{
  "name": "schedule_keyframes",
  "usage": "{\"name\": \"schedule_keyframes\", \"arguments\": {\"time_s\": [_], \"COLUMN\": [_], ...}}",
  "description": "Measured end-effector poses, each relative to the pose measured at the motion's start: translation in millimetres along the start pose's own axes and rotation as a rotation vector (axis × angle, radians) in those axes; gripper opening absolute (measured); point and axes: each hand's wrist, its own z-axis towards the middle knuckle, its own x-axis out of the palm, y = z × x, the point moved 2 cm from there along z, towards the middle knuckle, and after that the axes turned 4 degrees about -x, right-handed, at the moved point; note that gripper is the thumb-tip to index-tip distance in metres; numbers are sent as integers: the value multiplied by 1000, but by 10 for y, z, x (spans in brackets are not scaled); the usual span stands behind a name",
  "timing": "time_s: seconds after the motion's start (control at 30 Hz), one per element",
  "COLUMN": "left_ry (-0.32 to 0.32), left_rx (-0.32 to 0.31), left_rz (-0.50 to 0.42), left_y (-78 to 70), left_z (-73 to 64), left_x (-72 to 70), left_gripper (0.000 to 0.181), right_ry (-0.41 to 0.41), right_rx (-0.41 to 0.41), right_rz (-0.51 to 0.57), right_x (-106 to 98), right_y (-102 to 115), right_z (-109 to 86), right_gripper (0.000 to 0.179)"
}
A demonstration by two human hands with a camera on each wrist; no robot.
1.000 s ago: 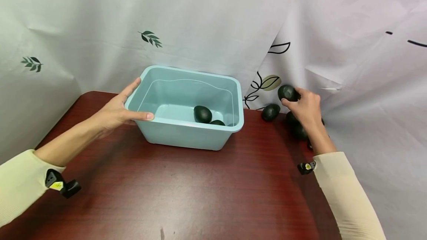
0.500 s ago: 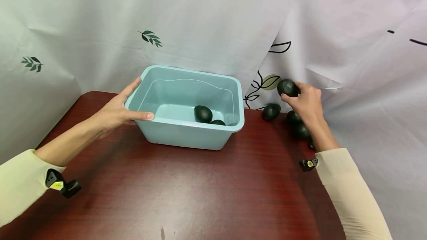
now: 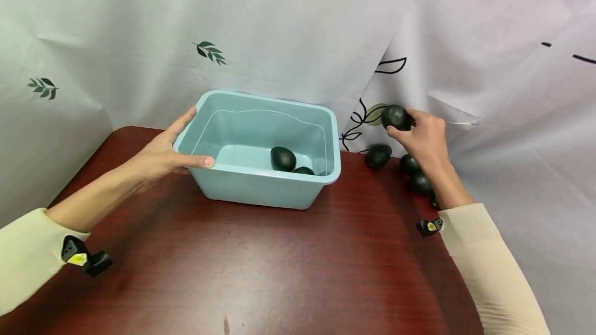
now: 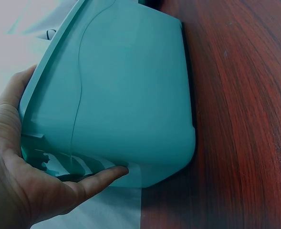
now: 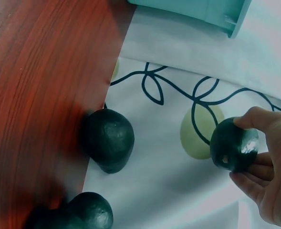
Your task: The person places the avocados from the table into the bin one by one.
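Note:
A light blue plastic bin [image 3: 261,187] stands on the table, with one avocado [image 3: 283,159] and part of another [image 3: 304,171] visible inside. My left hand [image 3: 163,156] is spread around its left front corner. The thumb lies straight along the front rim and a straight finger touches the left rim, as the left wrist view [image 4: 40,181] also shows the hand [image 4: 40,186] against the bin [image 4: 126,81]. Off to the right, my right hand [image 3: 426,136] holds a dark green avocado [image 3: 395,118] between thumb and fingers, raised above the other avocados.
A loose avocado [image 3: 378,156] lies right of the bin by the table's back edge. Several more avocados [image 3: 420,183] sit along the right edge, partly behind the right wrist. White patterned cloth [image 3: 288,35] hangs behind and beside the red-brown table [image 3: 274,262].
My right hand has lifted the avocado higher, then shifted it slightly left toward the bin, uncovering more of the avocados below. The left hand and the bin stay in place.

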Motion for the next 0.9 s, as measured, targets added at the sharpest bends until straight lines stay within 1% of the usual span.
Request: {"name": "schedule_keyframes", "arguments": {"time_s": [0.43,0.7,0.9], "left_ry": [3,-7,-15], "left_rx": [6,3,-8], "left_rz": [-4,2,3], "left_y": [-11,-12,-12], "left_z": [-1,5,6], "left_x": [2,6,3], "left_gripper": [127,127,128], "right_ry": [-8,10,8], "right_rx": [-14,-10,-30], "right_rz": [29,51,59], "right_x": [35,43,69], "right_y": [156,245,276], "right_z": [75,102,105], "right_gripper": [69,71,69]}}
